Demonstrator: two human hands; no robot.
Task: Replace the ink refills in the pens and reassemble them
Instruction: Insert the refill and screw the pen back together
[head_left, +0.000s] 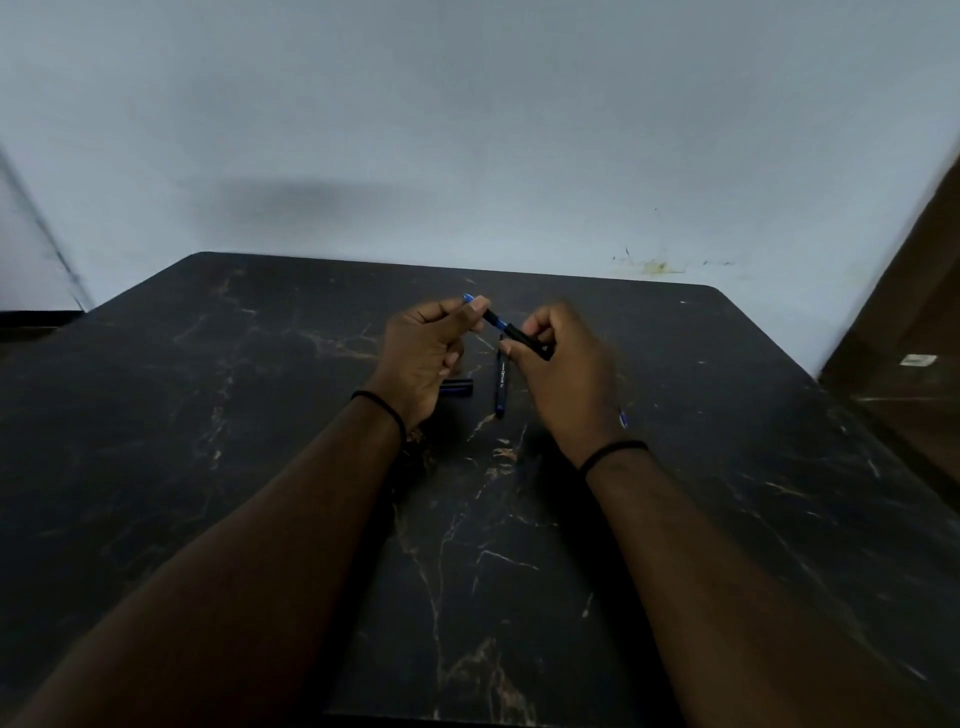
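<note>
Above the middle of the black marble table (260, 467), both hands hold one black and blue pen (500, 323). My left hand (427, 353) pinches its blue-tipped end between thumb and fingers. Its black barrel is gripped by my right hand (561, 364). A second dark pen (502, 382) lies on the table below the hands, pointing toward me. A short dark blue pen part (458, 386) lies beside my left palm, partly hidden by it. A small blue piece (623, 419) peeks out from behind my right wrist.
A pale wall (467, 130) stands right behind the table's far edge. A brown wooden door or cabinet (914, 338) is at the right. Both wrists wear thin black bands.
</note>
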